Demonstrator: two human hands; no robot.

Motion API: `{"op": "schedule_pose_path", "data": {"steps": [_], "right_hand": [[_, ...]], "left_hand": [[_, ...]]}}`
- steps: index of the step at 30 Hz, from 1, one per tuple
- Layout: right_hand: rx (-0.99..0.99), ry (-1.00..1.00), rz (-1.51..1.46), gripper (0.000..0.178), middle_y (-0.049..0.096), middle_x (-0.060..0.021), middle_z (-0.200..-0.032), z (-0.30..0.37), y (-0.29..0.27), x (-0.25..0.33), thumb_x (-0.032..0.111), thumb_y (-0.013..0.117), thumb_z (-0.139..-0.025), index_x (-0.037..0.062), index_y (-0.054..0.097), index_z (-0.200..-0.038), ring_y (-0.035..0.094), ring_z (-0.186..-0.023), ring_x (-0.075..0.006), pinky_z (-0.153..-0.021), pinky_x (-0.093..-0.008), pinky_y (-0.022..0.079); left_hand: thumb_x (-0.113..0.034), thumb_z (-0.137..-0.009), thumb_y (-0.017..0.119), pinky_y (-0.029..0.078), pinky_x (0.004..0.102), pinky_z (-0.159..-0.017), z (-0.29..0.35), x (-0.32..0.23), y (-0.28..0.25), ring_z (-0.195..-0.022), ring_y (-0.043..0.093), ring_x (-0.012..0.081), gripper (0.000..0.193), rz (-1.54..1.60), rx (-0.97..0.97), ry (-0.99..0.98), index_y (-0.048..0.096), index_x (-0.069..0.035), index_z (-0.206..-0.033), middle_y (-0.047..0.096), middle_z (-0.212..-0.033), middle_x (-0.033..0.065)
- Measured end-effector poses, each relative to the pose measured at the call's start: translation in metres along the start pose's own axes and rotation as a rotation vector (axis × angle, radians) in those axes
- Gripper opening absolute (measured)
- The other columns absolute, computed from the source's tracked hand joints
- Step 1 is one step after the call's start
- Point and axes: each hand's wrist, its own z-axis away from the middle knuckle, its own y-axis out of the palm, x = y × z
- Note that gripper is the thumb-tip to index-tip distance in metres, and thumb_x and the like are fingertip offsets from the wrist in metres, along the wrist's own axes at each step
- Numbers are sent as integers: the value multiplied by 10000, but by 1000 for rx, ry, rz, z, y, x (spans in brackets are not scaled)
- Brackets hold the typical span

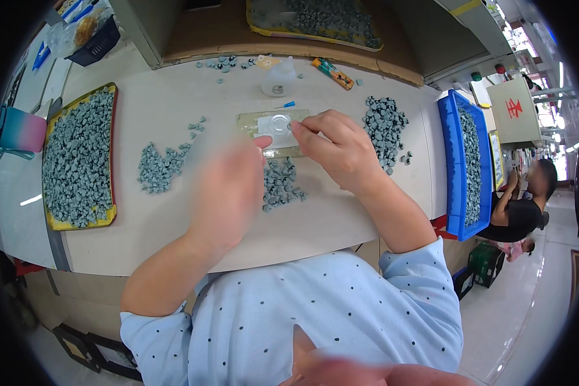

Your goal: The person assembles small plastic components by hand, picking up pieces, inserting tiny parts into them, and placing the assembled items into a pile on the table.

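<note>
My right hand (pixel 338 147) is closed in a pinch just right of a small clear round dish (pixel 279 123); what its fingertips hold, if anything, is too small to make out. The dish rests on a pale rectangular board (pixel 247 123). My left hand (pixel 228 183) is raised left of the board, most of it blurred; one fingertip shows near the board's lower left, but I cannot tell how the fingers lie. Below the board is a pile of small grey-green pieces (pixel 282 186). Another pile (pixel 157 168) lies on the left, and darker-sided pieces (pixel 385 128) lie right of my right hand.
A yellow tray (pixel 112 215) full of such pieces stands left, a blue bin (pixel 455 193) right. Behind the board are a blue-tipped needle (pixel 288 105), a translucent bottle (pixel 279 78) and an orange-green packet (pixel 333 73). A shelf holds another tray (pixel 260 29). A person (pixel 524 202) sits far right.
</note>
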Motion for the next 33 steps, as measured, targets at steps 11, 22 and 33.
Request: {"op": "schedule_pose_path", "data": {"steps": [11, 22, 33], "right_hand": [[21, -64, 68, 257, 574, -67, -786, -10, 10, 7, 14, 670, -604, 15, 642, -859, 563, -634, -199, -521, -289, 462], [-156, 161, -369, 199, 596, -93, -761, -9, 11, 29, -85, 694, -610, -11, 622, -782, 581, -619, -186, -507, -260, 463], [-128, -23, -356, 242, 591, -98, -751, -6, 12, 24, -51, 713, -593, -28, 624, -817, 566, -610, -210, -513, -280, 461]], "left_hand": [[-209, -900, 544, 251, 199, -402, 2, -6, -11, -479, 305, 30, 199, 37, -31, 11, 512, -19, -852, 482, -708, 2], [-271, -945, 447, 251, 197, -420, 1, -7, -4, -507, 289, 44, 268, 95, 12, -166, 469, -48, -798, 417, -678, -24], [-286, -953, 415, 239, 192, -411, -3, 2, -3, -513, 278, 43, 250, 83, 104, -184, 450, -70, -832, 386, -668, -27]]}}
